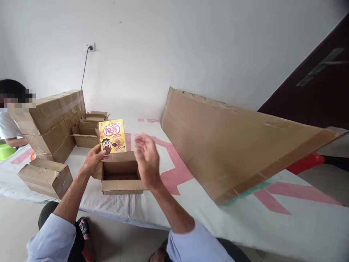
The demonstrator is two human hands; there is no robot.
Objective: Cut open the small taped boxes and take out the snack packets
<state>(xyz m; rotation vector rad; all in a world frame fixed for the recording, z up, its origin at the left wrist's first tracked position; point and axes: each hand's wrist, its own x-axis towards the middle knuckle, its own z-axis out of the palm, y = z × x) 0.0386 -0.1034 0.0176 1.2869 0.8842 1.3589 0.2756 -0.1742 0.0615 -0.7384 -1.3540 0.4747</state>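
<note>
My left hand (94, 159) pinches the lower left corner of a yellow snack packet (112, 135) with a cartoon face and red lettering, held upright. The packet hangs just above the back edge of a small open cardboard box (120, 186) on the white and pink sheet (174, 174). My right hand (146, 157) is raised to the right of the packet with fingers spread, slightly blurred, holding nothing. It hovers over the box's right side.
Taped cartons (51, 122) are stacked at the back left, open empty boxes (85, 133) beside them, and a sealed carton (45, 177) lies at the near left. A large flattened cardboard sheet (231, 145) leans on the right. Another person (9, 120) sits far left.
</note>
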